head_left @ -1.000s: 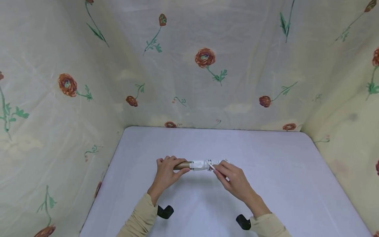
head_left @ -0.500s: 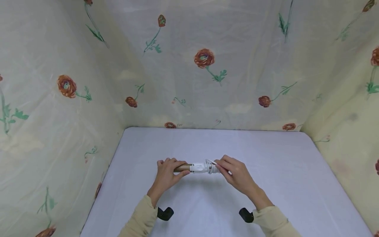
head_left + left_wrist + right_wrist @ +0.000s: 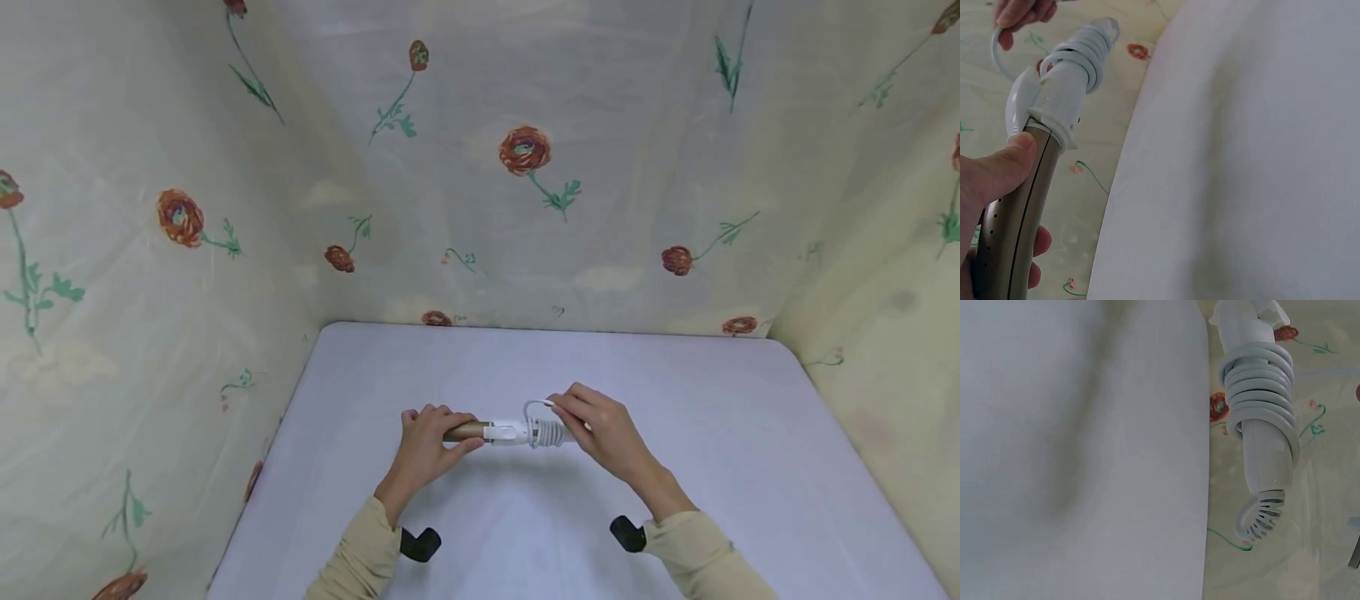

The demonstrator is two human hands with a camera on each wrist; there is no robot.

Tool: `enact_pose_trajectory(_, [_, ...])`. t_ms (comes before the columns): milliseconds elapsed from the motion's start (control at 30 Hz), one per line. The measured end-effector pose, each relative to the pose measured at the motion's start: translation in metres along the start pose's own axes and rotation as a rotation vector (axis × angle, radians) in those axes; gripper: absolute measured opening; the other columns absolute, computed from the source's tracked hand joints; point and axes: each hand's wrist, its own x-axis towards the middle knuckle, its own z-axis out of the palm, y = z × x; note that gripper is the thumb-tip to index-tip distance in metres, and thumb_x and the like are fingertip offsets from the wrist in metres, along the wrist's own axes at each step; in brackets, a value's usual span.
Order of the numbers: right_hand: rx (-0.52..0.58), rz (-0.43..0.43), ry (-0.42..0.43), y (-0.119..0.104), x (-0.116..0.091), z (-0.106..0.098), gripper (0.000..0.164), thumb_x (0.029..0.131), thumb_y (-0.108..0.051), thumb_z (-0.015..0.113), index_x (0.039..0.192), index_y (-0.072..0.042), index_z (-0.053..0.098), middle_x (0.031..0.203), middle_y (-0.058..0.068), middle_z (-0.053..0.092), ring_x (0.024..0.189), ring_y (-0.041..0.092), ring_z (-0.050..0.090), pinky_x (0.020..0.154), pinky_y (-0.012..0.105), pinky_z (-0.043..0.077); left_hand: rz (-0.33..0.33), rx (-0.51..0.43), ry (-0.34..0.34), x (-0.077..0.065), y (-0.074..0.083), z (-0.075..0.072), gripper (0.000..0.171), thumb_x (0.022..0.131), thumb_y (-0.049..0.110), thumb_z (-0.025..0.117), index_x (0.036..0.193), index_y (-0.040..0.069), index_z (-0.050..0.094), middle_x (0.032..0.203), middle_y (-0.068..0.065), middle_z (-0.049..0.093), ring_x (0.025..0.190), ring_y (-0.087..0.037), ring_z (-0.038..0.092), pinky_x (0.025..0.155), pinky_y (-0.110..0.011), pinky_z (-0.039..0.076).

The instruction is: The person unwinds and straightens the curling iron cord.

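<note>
A curling iron with a bronze barrel (image 3: 1020, 206) and a white handle (image 3: 1060, 94) is held level above the table, as the head view shows. My left hand (image 3: 429, 446) grips the barrel, thumb along its near side. Several turns of white cord (image 3: 1259, 387) wrap the handle, ending in a ribbed cord sleeve (image 3: 1261, 515). My right hand (image 3: 603, 429) pinches the loose cord length, which arcs up from the coil. At the right wrist view's edge a metal plug prong (image 3: 1354, 553) shows; most of the plug is out of frame.
A white-covered table (image 3: 517, 517) lies beneath both hands. Floral cloth (image 3: 600, 167) hangs behind it and on both sides. A black wrist device (image 3: 420, 545) sits at the left cuff, another black device (image 3: 628, 534) at the right.
My right hand has moved slightly right and up, away from the coil, drawing the cord into a raised arc. The left hand keeps its grip on the barrel, almost in place.
</note>
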Motion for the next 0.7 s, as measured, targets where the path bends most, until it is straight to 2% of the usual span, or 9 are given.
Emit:
enact_pose_trajectory(67, [-0.003, -0.002, 0.007, 0.002, 0.001, 0.0, 0.012, 0.09, -0.015, 0.065, 0.099, -0.009, 0.071, 0.084, -0.004, 0.06, 0.066, 0.003, 0.047, 0.057, 0.012, 0.038, 0.001, -0.001, -0.006, 0.0, -0.001, 0.0, 0.039, 0.079, 0.055, 0.067, 0.107, 0.029, 0.07, 0.085, 0.006, 0.066, 0.075, -0.011, 0.048, 0.076, -0.037, 0.024])
enact_pose_trajectory(133, [-0.005, 0.003, 0.006, 0.004, 0.002, -0.001, 0.018, 0.094, -0.022, 0.059, 0.099, -0.009, 0.071, 0.084, -0.005, 0.06, 0.066, 0.002, 0.047, 0.057, 0.013, 0.039, 0.005, 0.0, -0.016, -0.001, -0.003, 0.0, 0.039, 0.079, 0.056, 0.066, 0.108, 0.029, 0.07, 0.086, 0.006, 0.066, 0.076, -0.011, 0.048, 0.076, -0.037, 0.023])
enact_pose_trajectory(267, [-0.011, 0.021, -0.006, 0.007, 0.005, -0.002, 0.022, 0.095, -0.025, 0.058, 0.099, -0.008, 0.071, 0.084, -0.004, 0.06, 0.066, 0.002, 0.047, 0.058, 0.013, 0.039, 0.015, -0.004, -0.028, -0.002, -0.006, 0.001, 0.041, 0.08, 0.059, 0.063, 0.108, 0.03, 0.07, 0.087, 0.007, 0.066, 0.077, -0.01, 0.049, 0.076, -0.035, 0.023])
enact_pose_trajectory(367, [-0.02, 0.031, -0.013, 0.01, 0.007, -0.002, 0.016, 0.091, -0.02, 0.063, 0.1, -0.009, 0.071, 0.084, -0.005, 0.06, 0.067, 0.003, 0.046, 0.059, 0.014, 0.04, 0.022, -0.013, -0.033, -0.004, -0.006, -0.001, 0.04, 0.08, 0.058, 0.064, 0.109, 0.03, 0.07, 0.089, 0.007, 0.066, 0.077, -0.01, 0.048, 0.076, -0.035, 0.023])
enact_pose_trajectory(567, [-0.032, 0.01, -0.009, 0.018, 0.005, 0.0, 0.017, 0.093, -0.021, 0.061, 0.099, -0.008, 0.071, 0.081, -0.005, 0.059, 0.064, 0.001, 0.044, 0.057, 0.013, 0.038, 0.036, -0.048, -0.058, -0.005, -0.007, -0.003, 0.038, 0.08, 0.054, 0.067, 0.109, 0.031, 0.069, 0.09, 0.009, 0.065, 0.08, -0.01, 0.049, 0.078, -0.036, 0.023])
enact_pose_trajectory(700, [-0.038, 0.006, -0.01, 0.021, 0.004, 0.001, 0.013, 0.087, -0.01, 0.067, 0.099, -0.008, 0.071, 0.081, -0.004, 0.059, 0.063, 0.001, 0.044, 0.057, 0.012, 0.038, 0.063, -0.067, -0.068, -0.006, -0.01, -0.004, 0.037, 0.08, 0.053, 0.068, 0.109, 0.031, 0.069, 0.089, 0.01, 0.065, 0.081, -0.009, 0.049, 0.078, -0.035, 0.022])
